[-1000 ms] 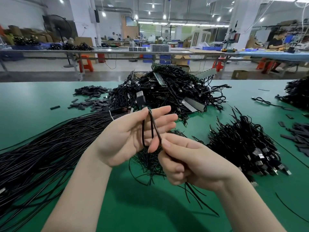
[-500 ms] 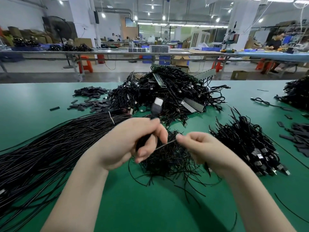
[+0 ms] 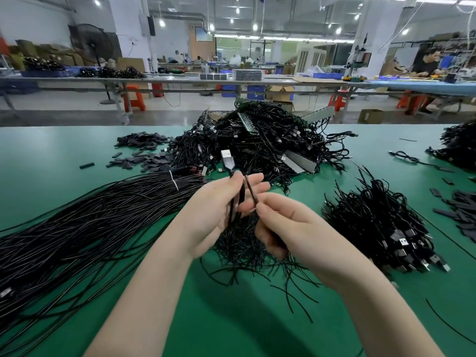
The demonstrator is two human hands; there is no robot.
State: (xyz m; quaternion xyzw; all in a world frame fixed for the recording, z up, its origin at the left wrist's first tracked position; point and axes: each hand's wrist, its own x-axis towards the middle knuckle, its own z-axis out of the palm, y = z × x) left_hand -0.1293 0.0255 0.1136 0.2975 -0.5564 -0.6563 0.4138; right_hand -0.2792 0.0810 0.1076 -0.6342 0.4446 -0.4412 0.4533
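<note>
Green cable-strewn table (image 3: 51,155) in a lit workshop (image 3: 257,60), both hands (image 3: 213,212) (image 3: 291,228) pinching one USB cable (image 3: 228,162)

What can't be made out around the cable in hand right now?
Head view:
- USB cable: lower end lost in the wire pile below the left hand.
- The strand pinched by right hand: lower end hidden by its fingers.
- The long cable bundle: cut off by left edge.
</note>
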